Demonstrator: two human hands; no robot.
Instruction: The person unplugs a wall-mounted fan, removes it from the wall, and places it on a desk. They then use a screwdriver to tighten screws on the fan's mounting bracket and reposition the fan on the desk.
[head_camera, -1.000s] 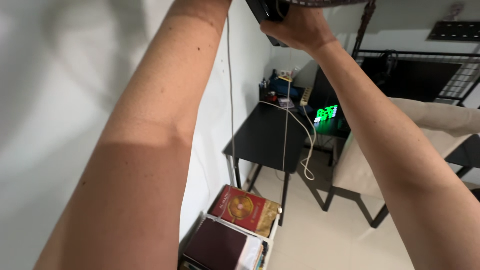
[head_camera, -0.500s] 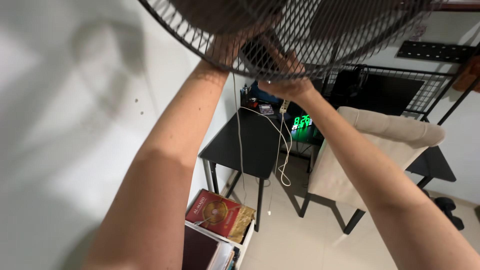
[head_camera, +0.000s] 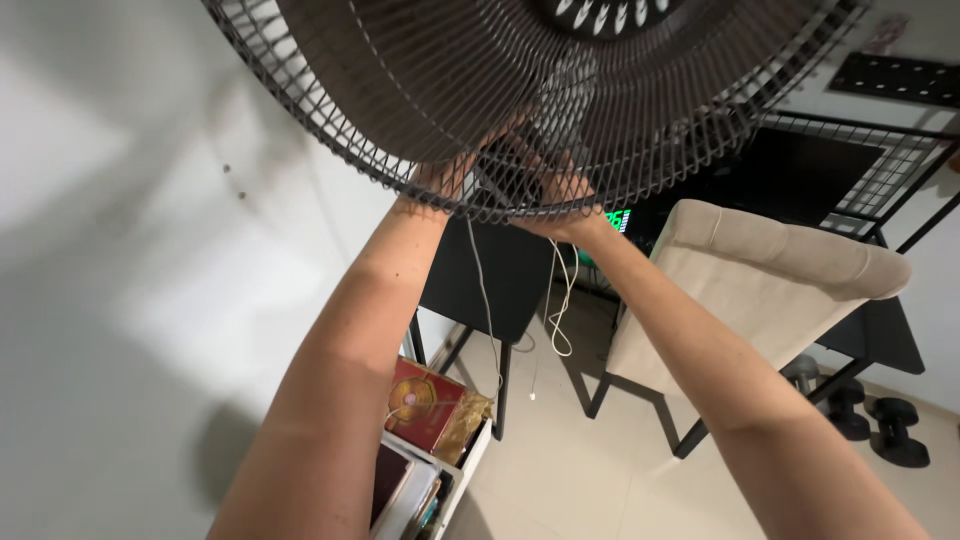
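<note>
Both your arms reach up to the fan (head_camera: 520, 90) overhead; its round black wire grille fills the top of the view, with the dark blades behind the wires and the hub near the top edge.

Your left hand (head_camera: 445, 178) is at the lower rim of the grille, fingers curled up against the wires; most of the hand sits behind the mesh, so you cannot tell from here how firmly it grips or whether the fingers close fully round a wire.

Your right hand (head_camera: 555, 195) is just beside it, also at the lower part of the grille; its fingers are bent and spread against the wires and partly hidden behind them, touching the mesh; whether they pinch anything cannot be told.

Below your arms stands a black side table (head_camera: 505, 275) against the white wall (head_camera: 130, 250); white cables (head_camera: 560, 300) hang down in front of it; a beige padded chair (head_camera: 770, 290) on dark legs sits to the right; a green digital display (head_camera: 618, 220) glows behind your right wrist; a red book (head_camera: 425, 405) lies on a low white shelf (head_camera: 455, 470) near the wall; dark dumbbells (head_camera: 870, 420) rest on the pale floor at the right.
</note>
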